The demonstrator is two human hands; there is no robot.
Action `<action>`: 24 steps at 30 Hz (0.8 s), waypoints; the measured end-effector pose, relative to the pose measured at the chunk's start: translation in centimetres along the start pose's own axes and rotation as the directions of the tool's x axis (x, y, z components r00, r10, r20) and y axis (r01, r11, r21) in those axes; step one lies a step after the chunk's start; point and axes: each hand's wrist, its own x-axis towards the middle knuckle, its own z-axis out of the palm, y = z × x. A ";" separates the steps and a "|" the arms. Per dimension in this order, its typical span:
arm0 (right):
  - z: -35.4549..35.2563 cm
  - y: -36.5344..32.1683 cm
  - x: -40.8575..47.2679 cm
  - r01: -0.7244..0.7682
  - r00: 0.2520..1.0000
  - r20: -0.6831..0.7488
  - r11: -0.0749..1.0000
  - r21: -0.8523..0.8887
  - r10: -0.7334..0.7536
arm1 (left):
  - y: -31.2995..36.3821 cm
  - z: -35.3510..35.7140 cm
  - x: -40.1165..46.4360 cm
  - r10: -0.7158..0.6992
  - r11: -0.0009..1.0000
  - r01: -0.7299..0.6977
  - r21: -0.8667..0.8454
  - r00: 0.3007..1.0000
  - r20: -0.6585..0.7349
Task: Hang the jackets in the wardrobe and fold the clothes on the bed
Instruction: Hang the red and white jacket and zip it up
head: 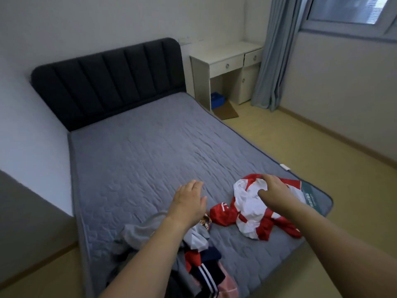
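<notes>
Two bare hands reach out over a grey quilted mattress cover [150, 151], its surface stitched in soft puckered lines and edged with a darker piped border. The right hand [274, 190] comes down on a crumpled red-and-white jacket [253, 214] of smooth, thin fabric; its fingers curve over a raised white fold near the jacket's top, the thumb set against the cloth below, though whether they actually pinch the fabric cannot be told. The jacket lies bunched near the bed's near right corner, one red sleeve trailing toward the edge and another red piece with white stripes jutting left. The left hand [189, 203] hovers palm-down above bare mattress, fingers held loosely together and nearly straight, holding nothing. Beneath the left forearm sits a heap of mixed clothes [202, 261] at the near edge of the bed: a soft grey garment [139, 233], a dark navy piece with white stripes, something red, and pale pink cloth at the bottom. A dark upholstered headboard [107, 82] with vertical padded channels stands at the far end. Beside it is a white desk with two drawers [227, 63], a blue box [217, 100] under it, and pale blue-grey curtains [270, 57] hanging by the window.
</notes>
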 end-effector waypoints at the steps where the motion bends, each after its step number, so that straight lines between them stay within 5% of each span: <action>1: -1.1 1.6 1.8 -0.018 1.000 0.000 1.000 -0.008 0.018 | 0.7 0.4 1.9 -0.011 1.000 0.011 -0.006 1.000 0.018; 7: -2.3 12.5 13.5 -0.076 0.997 -0.005 0.997 0.023 0.076 | 4.4 8.5 16.0 -0.151 0.977 0.165 -0.131 0.982 0.114; 15: 4.4 34.4 35.0 -0.235 0.968 0.096 0.972 0.011 0.232 | 9.9 33.4 33.2 -0.323 0.861 0.451 -0.234 0.841 0.435; 24: 13.5 53.4 53.9 -0.414 0.897 0.099 0.897 -0.156 0.431 | 8.6 53.1 50.0 -0.511 0.764 0.616 -0.194 0.760 0.401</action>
